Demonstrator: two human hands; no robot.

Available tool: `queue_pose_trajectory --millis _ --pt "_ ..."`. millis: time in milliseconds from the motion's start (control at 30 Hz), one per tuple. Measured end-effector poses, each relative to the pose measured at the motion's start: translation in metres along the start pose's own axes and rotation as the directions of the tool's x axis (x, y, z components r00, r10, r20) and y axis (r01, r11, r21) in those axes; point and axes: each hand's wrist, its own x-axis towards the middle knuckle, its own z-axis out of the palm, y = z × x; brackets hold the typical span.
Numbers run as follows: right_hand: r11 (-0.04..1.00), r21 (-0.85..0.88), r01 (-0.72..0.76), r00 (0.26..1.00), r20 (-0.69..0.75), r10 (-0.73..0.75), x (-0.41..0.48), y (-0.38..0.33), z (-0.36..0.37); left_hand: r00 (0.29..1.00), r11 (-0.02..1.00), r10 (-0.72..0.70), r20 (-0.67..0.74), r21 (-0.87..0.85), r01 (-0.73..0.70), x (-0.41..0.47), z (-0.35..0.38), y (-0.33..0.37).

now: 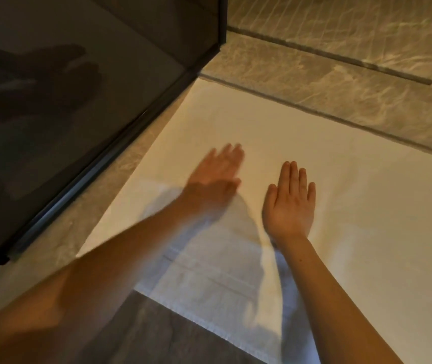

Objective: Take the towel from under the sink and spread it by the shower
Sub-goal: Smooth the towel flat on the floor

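— Where is your towel (pixel 314 158)?
— It lies spread flat on the floor (pixel 327 74), its long edge just beside the dark shower frame (pixel 120 151) at ten o'clock.
— And your hands?
— Your right hand (pixel 289 203) rests palm-down on it, fingers (pixel 292 174) straight. Your left hand (pixel 216 174), at nine o'clock of it, is blurred, fingers extended, gripping nothing.

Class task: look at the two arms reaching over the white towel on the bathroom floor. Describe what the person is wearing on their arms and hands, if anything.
Nothing is worn as far as the view shows. Both forearms are bare up to the frame edge, with no sleeve or cuff showing. The left hand is motion-blurred, so small items there cannot be ruled out. The right hand is sharp and shows no glove, ring, watch or bracelet.
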Motion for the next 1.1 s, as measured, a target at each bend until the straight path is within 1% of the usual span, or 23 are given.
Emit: queue_pose_trajectory --millis 33,67,133,167,233,333,433,500,567,633,700,767,833,900,967,1100 --pt "1.0 0.003 -0.004 1.0 -0.003 0.004 0.0 0.0 0.0 0.997 0.997 0.076 0.025 -0.024 -0.076 -0.011 0.006 0.021" --pt "1.0 0.009 -0.007 1.0 -0.008 0.007 0.0 -0.001 -0.001 0.991 0.992 0.12 0.06 -0.049 -0.117 -0.02 0.009 0.033" --pt "1.0 0.011 -0.004 1.0 -0.017 0.004 -0.001 -0.003 -0.002 0.989 0.991 0.123 0.081 -0.066 -0.118 -0.034 0.011 0.029" --pt "1.0 0.012 -0.002 1.0 -0.013 0.003 -0.001 -0.003 -0.002 0.994 0.995 0.091 0.064 -0.054 -0.088 -0.04 0.009 0.018" --pt "1.0 0.011 -0.005 1.0 0.0 0.006 -0.002 -0.001 -0.003 0.999 0.999 -0.014 0.039 -0.041 0.015 -0.056 0.002 -0.01" --pt "1.0 0.009 0.002 1.0 0.0 -0.002 -0.002 0.0 -0.004 0.984 0.983 -0.177 0.034 -0.035 0.178 -0.087 -0.008 -0.051" --pt "1.0 0.001 -0.001 1.0 -0.007 0.001 -0.003 -0.001 -0.005 0.969 0.97 -0.238 0.071 -0.044 0.241 -0.104 -0.018 -0.065" --pt "0.999 0.013 -0.037 0.999 -0.001 0.037 -0.003 -0.008 -0.009 0.964 0.965 -0.253 0.086 -0.046 0.258 -0.101 -0.023 -0.06" --pt "0.997 0.069 -0.037 0.999 0.003 0.037 -0.01 -0.031 -0.012 0.97 0.972 -0.224 0.094 -0.058 0.23 -0.098 -0.03 -0.051" --pt "0.989 0.133 0.058 0.998 -0.008 -0.057 -0.027 -0.073 -0.01 0.987 0.989 -0.141 0.077 -0.036 0.144 -0.099 -0.031 -0.04" --pt "0.965 0.194 0.176 0.984 -0.015 -0.176 -0.051 -0.118 -0.005 0.993 0.996 -0.087 0.083 0.036 0.084 -0.103 -0.026 -0.03" --pt "0.953 0.221 0.21 0.976 0.009 -0.217 -0.07 -0.152 0.005 0.985 0.992 -0.113 0.133 0.063 0.105 -0.108 -0.017 -0.028" --pt "0.956 0.223 0.192 0.976 0.054 -0.209 -0.081 -0.165 0.016 0.977 0.988 -0.143 0.158 0.079 0.132 -0.116 -0.009 -0.033" --pt "0.962 0.203 0.185 0.977 0.069 -0.202 -0.086 -0.159 0.025 0.982 0.988 -0.117 0.15 0.118 0.1 -0.127 -0.005 -0.04" --pt "0.969 0.154 0.195 0.975 0.076 -0.208 -0.092 -0.144 0.03 0.987 0.992 -0.099 0.127 0.094 0.087 -0.138 -0.006 -0.05" --pt "0.986 0.09 0.142 0.988 0.052 -0.148 -0.105 -0.093 0.026 0.982 0.986 -0.165 0.09 0.03 0.163 -0.16 -0.016 -0.081"
